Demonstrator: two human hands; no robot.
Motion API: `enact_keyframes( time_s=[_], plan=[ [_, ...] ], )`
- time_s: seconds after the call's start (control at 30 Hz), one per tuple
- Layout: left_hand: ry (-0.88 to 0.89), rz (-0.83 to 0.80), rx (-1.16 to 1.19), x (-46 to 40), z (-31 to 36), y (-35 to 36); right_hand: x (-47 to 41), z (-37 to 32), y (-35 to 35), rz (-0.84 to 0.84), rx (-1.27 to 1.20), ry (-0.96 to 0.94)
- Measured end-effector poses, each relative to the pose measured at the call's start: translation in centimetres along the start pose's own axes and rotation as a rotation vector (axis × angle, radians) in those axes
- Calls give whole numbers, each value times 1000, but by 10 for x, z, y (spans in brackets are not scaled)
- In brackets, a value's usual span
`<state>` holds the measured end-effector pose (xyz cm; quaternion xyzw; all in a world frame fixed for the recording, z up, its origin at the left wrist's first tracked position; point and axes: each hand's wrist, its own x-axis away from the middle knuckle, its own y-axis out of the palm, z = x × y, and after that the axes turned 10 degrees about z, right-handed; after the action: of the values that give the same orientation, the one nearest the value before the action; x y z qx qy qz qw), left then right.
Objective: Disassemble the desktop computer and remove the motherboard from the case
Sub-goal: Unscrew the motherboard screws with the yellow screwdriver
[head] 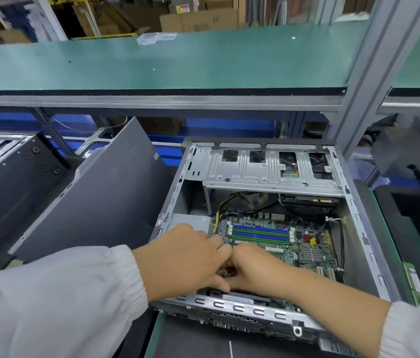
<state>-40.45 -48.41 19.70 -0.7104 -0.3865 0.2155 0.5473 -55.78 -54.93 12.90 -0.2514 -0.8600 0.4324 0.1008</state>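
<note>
Workshop shelving looms beyond; both hands, left hand (191, 257) and right hand (252, 267), curl onto something hidden atop the motherboard (281, 244) inside the case (366, 244), likely unfastening a component; lifting it comes next.

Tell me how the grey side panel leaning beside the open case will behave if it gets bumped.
The side panel stands tilted against the case, so it would probably slide or topple rather than stay put. It looks like thin flat sheet metal: likely stiff, fairly light for its area, with a smooth face that may slip.

One open case (358, 220), one motherboard (281, 241), four memory slots (260, 232), two hands (185, 257).
</note>
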Motion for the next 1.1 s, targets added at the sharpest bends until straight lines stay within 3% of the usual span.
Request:
enact_keyframes(
  time_s=[0.1,0.33,0.53,0.67,0.73,1.0,1.1],
  plan=[
    [137,-58,85,4,-6,-10,0,-1,-2,-39,-18,-16],
    [50,-296,188,-5,-8,-13,1,-3,-4,-52,34,-1],
    [95,-86,-67,-3,2,6,2,-4,-4,-79,147,-42],
    [94,21,104,1,-8,6,2,-3,-3,-95,118,-62],
    [119,-32,243,3,-16,-1,1,-2,-2,-98,106,-53],
    [85,-64,-53,-5,-6,8,1,-1,2,-62,80,-21],
    [81,-6,66,-1,-9,8,1,-2,1,-66,59,-26]
  ],
)
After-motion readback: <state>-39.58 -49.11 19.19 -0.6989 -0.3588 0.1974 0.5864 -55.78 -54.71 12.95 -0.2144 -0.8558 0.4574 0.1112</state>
